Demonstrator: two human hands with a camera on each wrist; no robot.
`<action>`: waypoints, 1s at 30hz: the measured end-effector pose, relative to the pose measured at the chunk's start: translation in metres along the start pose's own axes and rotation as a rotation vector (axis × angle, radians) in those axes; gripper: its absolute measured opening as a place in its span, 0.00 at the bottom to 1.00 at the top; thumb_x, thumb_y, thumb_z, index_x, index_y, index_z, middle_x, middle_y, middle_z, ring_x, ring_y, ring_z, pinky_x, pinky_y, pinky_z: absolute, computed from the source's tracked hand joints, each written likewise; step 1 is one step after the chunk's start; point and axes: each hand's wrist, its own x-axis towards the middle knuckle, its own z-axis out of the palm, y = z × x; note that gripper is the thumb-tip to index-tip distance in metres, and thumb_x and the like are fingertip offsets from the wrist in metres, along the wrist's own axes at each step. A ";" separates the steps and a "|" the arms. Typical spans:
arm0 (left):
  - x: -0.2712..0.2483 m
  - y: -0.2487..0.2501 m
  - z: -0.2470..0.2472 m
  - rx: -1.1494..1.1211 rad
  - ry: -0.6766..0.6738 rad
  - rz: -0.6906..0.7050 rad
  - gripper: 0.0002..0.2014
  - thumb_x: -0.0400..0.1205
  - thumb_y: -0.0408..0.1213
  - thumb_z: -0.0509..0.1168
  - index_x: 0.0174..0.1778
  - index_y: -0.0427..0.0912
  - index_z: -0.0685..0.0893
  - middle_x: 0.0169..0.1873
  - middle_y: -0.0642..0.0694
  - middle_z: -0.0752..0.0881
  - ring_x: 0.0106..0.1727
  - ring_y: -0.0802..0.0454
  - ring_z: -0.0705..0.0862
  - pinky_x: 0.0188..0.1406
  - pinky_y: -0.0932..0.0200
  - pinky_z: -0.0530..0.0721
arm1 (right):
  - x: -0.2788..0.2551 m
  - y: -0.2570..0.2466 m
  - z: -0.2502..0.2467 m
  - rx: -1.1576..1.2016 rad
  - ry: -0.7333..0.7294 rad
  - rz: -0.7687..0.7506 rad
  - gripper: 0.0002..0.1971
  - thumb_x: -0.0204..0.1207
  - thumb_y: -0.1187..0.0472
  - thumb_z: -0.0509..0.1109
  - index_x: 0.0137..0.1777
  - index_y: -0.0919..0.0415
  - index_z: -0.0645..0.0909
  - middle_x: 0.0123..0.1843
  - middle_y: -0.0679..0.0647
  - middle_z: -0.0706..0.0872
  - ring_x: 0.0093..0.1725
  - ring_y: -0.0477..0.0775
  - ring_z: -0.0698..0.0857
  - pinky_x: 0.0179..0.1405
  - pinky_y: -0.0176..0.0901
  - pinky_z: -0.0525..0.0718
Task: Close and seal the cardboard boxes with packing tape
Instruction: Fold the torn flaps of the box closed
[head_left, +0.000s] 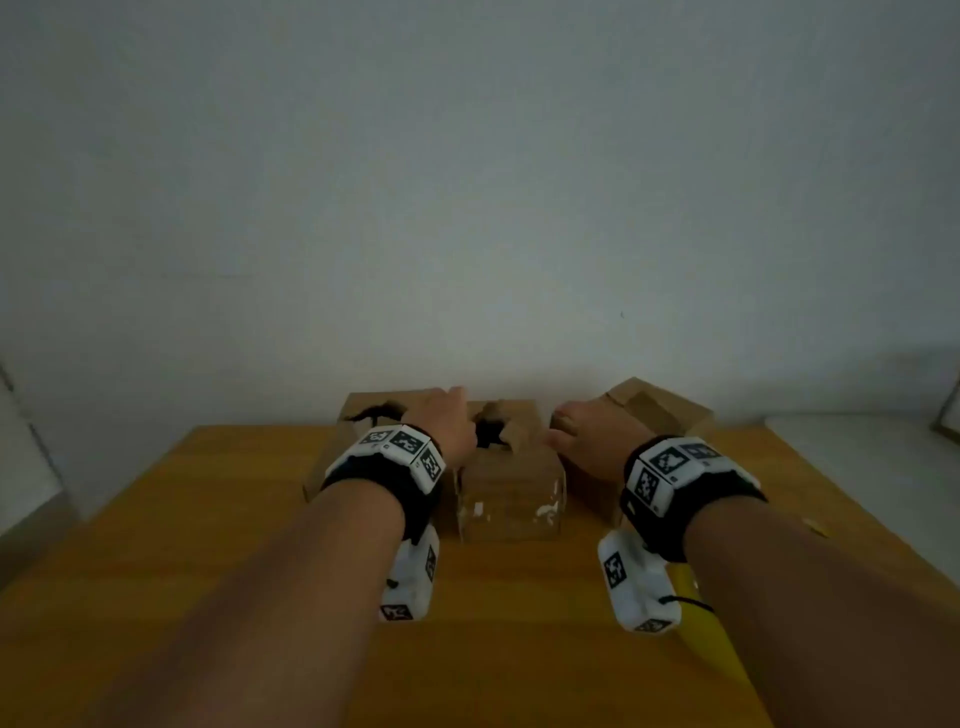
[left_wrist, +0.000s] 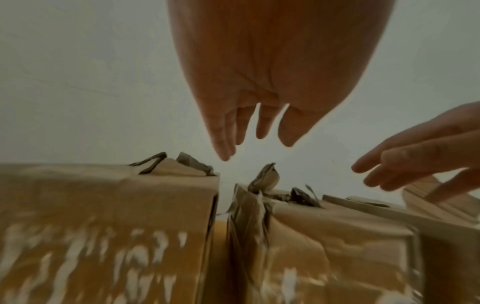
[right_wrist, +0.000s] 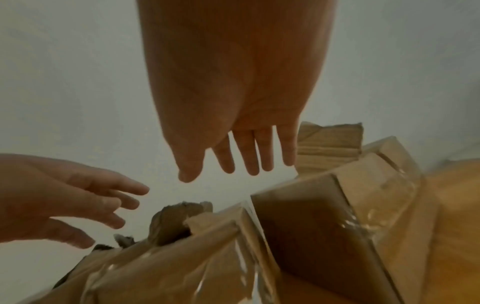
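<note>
Three brown cardboard boxes stand in a row at the far edge of the wooden table (head_left: 249, 561), against the wall. The left box (head_left: 358, 410) and the middle box (head_left: 509, 493) have torn, ragged tops with dark holes. The right box (head_left: 654, 410) has a flap sticking up. My left hand (head_left: 449, 415) hovers over the gap between the left box (left_wrist: 103, 226) and the middle box (left_wrist: 332, 236), fingers (left_wrist: 223, 139) straight and holding nothing. My right hand (head_left: 576, 431) hangs between the middle box (right_wrist: 182, 257) and the right box (right_wrist: 324, 209), also empty, fingers (right_wrist: 252, 156) spread.
A plain white wall (head_left: 467, 208) rises directly behind the boxes. A yellow object (head_left: 701, 634) lies on the table under my right forearm. A pale surface (head_left: 857, 452) adjoins the table on the right. Old clear tape glints on the box sides.
</note>
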 end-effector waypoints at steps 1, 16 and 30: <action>-0.004 -0.003 0.001 -0.010 -0.009 0.000 0.20 0.86 0.37 0.54 0.74 0.38 0.67 0.68 0.36 0.75 0.64 0.40 0.78 0.56 0.49 0.79 | -0.003 -0.003 0.003 -0.005 -0.012 -0.005 0.21 0.85 0.42 0.54 0.59 0.61 0.74 0.47 0.52 0.80 0.45 0.52 0.81 0.40 0.40 0.76; -0.010 -0.015 0.015 -0.279 -0.051 -0.067 0.29 0.83 0.28 0.58 0.81 0.40 0.60 0.72 0.35 0.73 0.61 0.40 0.82 0.58 0.45 0.85 | -0.012 -0.026 0.022 0.064 -0.035 0.116 0.22 0.85 0.47 0.59 0.32 0.59 0.67 0.26 0.52 0.67 0.23 0.49 0.64 0.22 0.37 0.63; -0.061 -0.001 0.027 -0.743 -0.175 -0.193 0.18 0.84 0.23 0.52 0.71 0.25 0.71 0.50 0.28 0.86 0.39 0.40 0.87 0.46 0.48 0.88 | -0.054 -0.034 0.024 0.149 -0.095 0.206 0.39 0.63 0.27 0.71 0.57 0.60 0.70 0.36 0.49 0.71 0.33 0.46 0.72 0.25 0.37 0.68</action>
